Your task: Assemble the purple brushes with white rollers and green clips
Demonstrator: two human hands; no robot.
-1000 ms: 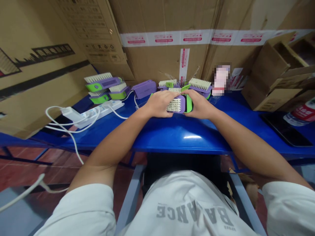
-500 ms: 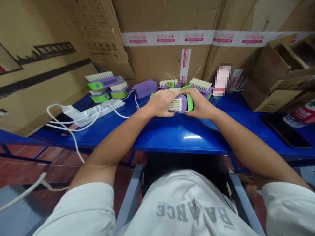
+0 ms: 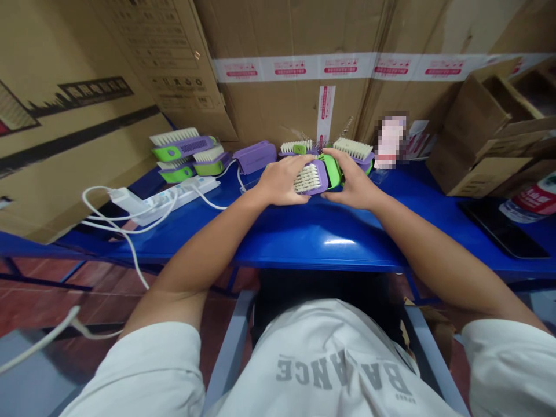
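Above the blue table, both hands hold a purple and green scrubbing brush [image 3: 316, 176] with its pale bristles facing up toward me. My left hand [image 3: 282, 180] wraps round the bristle end, fingers over the far side and thumb on the near side. At the brush's bright green end, my right hand [image 3: 354, 180] curves round it, fingertips at the top and thumb below. A dark gap shows between the purple body and the green end. Just behind stand two similar brushes, a left one [image 3: 296, 147] and a right one [image 3: 354, 152], partly hidden by my hands.
Several brushes [image 3: 180, 145] are stacked at the left, beside a purple case-like piece [image 3: 255, 157]. A white power strip [image 3: 174, 200] with cables lies before them. Cardboard boxes [image 3: 286, 35] wall the back of the blue table [image 3: 295, 237]. A phone [image 3: 504, 229] and a bottle [image 3: 532, 200] are at right.
The brush has tilted in my hands, and more of its green end shows. My right hand's fingers have spread wider round that end. My left hand stays almost in place.
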